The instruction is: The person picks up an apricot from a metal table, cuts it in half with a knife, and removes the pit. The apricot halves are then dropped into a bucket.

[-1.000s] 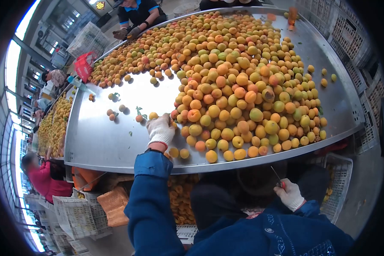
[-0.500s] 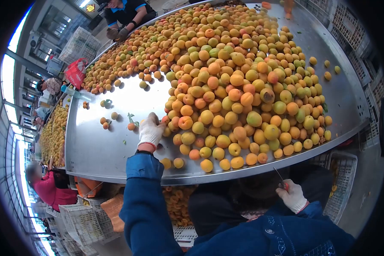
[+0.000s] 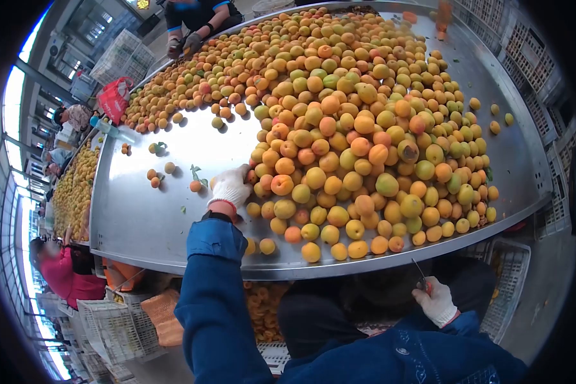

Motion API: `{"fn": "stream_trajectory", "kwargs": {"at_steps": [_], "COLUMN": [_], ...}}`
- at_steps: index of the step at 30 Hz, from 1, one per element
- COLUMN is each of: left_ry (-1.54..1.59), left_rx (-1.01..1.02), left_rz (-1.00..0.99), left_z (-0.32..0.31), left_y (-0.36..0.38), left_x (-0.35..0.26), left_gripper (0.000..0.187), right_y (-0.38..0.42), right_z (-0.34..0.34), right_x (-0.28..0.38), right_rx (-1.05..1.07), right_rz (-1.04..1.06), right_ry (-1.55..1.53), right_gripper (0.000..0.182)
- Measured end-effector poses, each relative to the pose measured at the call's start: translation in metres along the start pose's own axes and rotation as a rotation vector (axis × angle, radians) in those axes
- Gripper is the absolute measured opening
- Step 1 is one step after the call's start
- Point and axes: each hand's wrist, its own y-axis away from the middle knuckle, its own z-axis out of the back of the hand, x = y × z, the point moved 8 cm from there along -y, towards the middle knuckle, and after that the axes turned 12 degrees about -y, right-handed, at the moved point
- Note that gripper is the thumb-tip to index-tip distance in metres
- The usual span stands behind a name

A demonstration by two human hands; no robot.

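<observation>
The left hand (image 3: 230, 187), in a white glove, lies on the steel counter (image 3: 141, 217) at the left rim of the apricot heap (image 3: 358, 128), left of frame centre. Its fingers point up and to the right, curled against the nearest fruit; whether the grip closes round one apricot or only touches the rim of the heap cannot be told. The blue sleeve (image 3: 214, 288) runs from the lower middle of the frame straight up to it.

The right hand (image 3: 436, 301), also gloved, sits below the counter's near edge at lower right. Its grip is pressed together on a thin knife (image 3: 419, 272), whose long axis tilts up and to the left, tip toward the counter edge.

The heap fills the centre and right of the counter, reaching close to the near edge. Bare steel lies open to the left of the left hand, with a few loose apricots (image 3: 159, 174) and leaves scattered there. A crate (image 3: 515, 269) stands under the counter at lower right. Another person's gloved hands (image 3: 182, 45) work at the far edge, upper left.
</observation>
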Motion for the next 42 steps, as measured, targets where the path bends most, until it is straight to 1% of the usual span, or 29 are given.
{"fn": "stream_trajectory", "kwargs": {"at_steps": [1, 3, 4, 6, 7, 10, 11, 12, 14, 15, 16, 18, 19, 20, 22, 23, 24, 26, 27, 28, 30, 31, 35, 37, 38, 40, 41, 42], "left_ry": [0.002, 0.011, 0.013, -0.011, -0.012, -0.062, -0.062, -0.061, 0.234, 0.365, 0.366, 0.616, 0.785, 0.787, 1.397, 1.425, 1.427, 1.568, 1.67, 1.671, 1.911, 1.933, 1.979, 1.631, 1.631, 1.101, 0.821, 0.713], "left_rx": [0.002, -0.084, -0.082, -0.031, -0.038, -0.026, -0.05, -0.054, -0.189, -0.252, -0.254, -0.227, -0.211, -0.215, -0.113, -0.206, -0.209, -0.218, -0.207, -0.21, -0.199, -0.216, -0.185, -0.172, -0.169, -0.209, -0.217, -0.27], "left_rz": [-0.002, 0.001, 0.004, 0.029, 0.029, 0.117, 0.124, 0.124, 0.196, 0.217, 0.219, 0.262, 0.294, 0.293, 0.317, 0.228, 0.225, 0.289, 0.286, 0.284, 0.276, 0.33, 0.28, 0.347, 0.347, 0.304, 0.343, 0.261], "left_z": [-0.005, -0.005, -0.006, -0.008, -0.005, -0.006, -0.008, -0.009, -0.004, -0.002, -0.002, -0.005, -0.015, -0.015, -0.025, -0.018, -0.018, -0.02, -0.018, -0.017, -0.016, -0.015, -0.016, -0.018, -0.02, -0.012, -0.016, 0.0], "left_y": [0.0, 0.004, 0.007, 0.011, 0.013, 0.026, 0.029, 0.034, 0.048, 0.053, 0.058, 0.068, 0.069, 0.071, 0.078, 0.078, 0.079, 0.084, 0.088, 0.09, 0.093, 0.096, 0.089, 0.082, 0.077, 0.066, 0.057, 0.061], "left_x": [0.0, 0.0, -0.001, -0.002, -0.004, -0.004, -0.002, 0.0, 0.012, 0.016, 0.018, 0.023, 0.028, 0.031, 0.028, 0.027, 0.028, 0.038, 0.038, 0.039, 0.038, 0.037, 0.036, 0.042, 0.039, 0.034, 0.036, 0.021], "left_gripper": [0.04, 0.03, 0.03, 0.023, 0.023, 0.028, 0.032, 0.032, 0.036, 0.04, 0.04, 0.04, 0.034, 0.034, 0.03, 0.026, 0.026, 0.025, 0.021, 0.021, 0.02, 0.02, 0.024, 0.037, 0.037, 0.039, 0.038, 0.042], "right_y": [-0.001, -0.001, 0.0, 0.001, 0.001, 0.007, 0.008, 0.009, 0.011, 0.012, 0.013, 0.014, 0.014, 0.015, 0.021, 0.022, 0.024, 0.027, 0.029, 0.029, 0.03, 0.03, 0.028, 0.026, 0.026, 0.023, 0.022, 0.021], "right_z": [0.0, -0.002, -0.003, -0.002, -0.002, 0.0, 0.0, 0.0, 0.0, -0.001, -0.001, -0.003, -0.004, -0.005, -0.005, -0.005, -0.004, -0.003, -0.003, -0.003, -0.003, -0.003, -0.005, -0.006, -0.006, -0.006, -0.006, -0.006], "right_x": [-0.001, -0.007, -0.008, -0.006, -0.005, -0.004, -0.002, -0.001, 0.0, 0.0, 0.0, -0.002, -0.002, -0.002, -0.003, -0.003, -0.003, -0.001, 0.001, -0.001, -0.008, -0.009, -0.01, -0.011, -0.011, -0.011, -0.011, -0.012], "right_rx": [-0.001, 0.005, 0.008, -0.003, -0.007, -0.015, -0.012, -0.007, -0.003, 0.002, 0.003, 0.011, 0.01, 0.009, 0.007, 0.008, 0.008, 0.002, 0.0, -0.001, -0.002, 0.0, 0.021, 0.024, 0.02, 0.015, 0.019, 0.024], "right_rz": [-0.003, -0.022, -0.022, 0.021, 0.028, 0.031, 0.035, 0.041, 0.041, 0.039, 0.042, 0.047, 0.052, 0.05, 0.045, 0.042, 0.04, 0.064, 0.084, 0.087, 0.064, 0.063, 0.04, 0.031, 0.024, 0.013, 0.003, -0.008], "right_ry": [0.001, -0.009, -0.007, 0.003, 0.002, 0.017, 0.031, 0.045, 0.053, 0.061, 0.062, 0.095, 0.095, 0.1, 0.107, 0.094, 0.08, 0.09, 0.098, 0.098, 0.096, 0.096, 0.113, 0.115, 0.117, 0.118, 0.132, 0.146], "right_gripper": [0.025, 0.025, 0.025, 0.025, 0.025, 0.026, 0.026, 0.026, 0.027, 0.028, 0.028, 0.028, 0.028, 0.028, 0.028, 0.029, 0.029, 0.029, 0.03, 0.03, 0.03, 0.03, 0.032, 0.032, 0.032, 0.032, 0.032, 0.033]}}
